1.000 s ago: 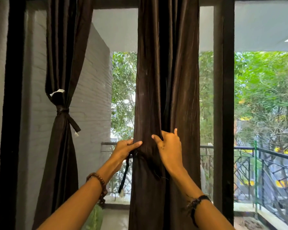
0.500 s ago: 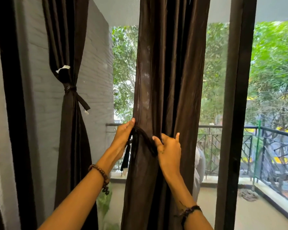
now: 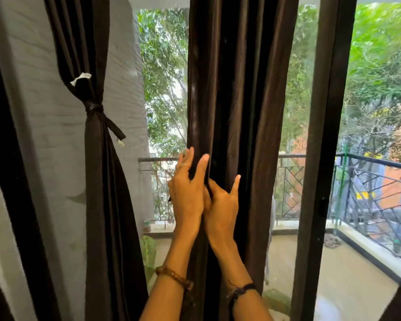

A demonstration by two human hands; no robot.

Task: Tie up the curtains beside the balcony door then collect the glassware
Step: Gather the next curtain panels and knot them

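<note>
A dark brown curtain (image 3: 239, 89) hangs gathered straight ahead in the balcony opening. My left hand (image 3: 188, 193) and my right hand (image 3: 222, 205) press side by side against its front at mid height. Between them runs a dark tie band (image 3: 208, 188), mostly hidden by the fingers; both hands pinch it. At the left hangs a second brown curtain (image 3: 97, 181), cinched with a knotted tie (image 3: 95, 108) whose end sticks out to the right. No glassware is in view.
A dark door frame post (image 3: 320, 158) stands just right of the curtain. Beyond it lie the balcony floor (image 3: 333, 274) and a black metal railing (image 3: 375, 179). A grey brick wall (image 3: 44, 135) is on the left; a leafy plant (image 3: 148, 249) sits low behind the curtains.
My left hand has crossed from the curtain's left edge to its front and now lies against my right hand. The view has tilted down and come closer.
</note>
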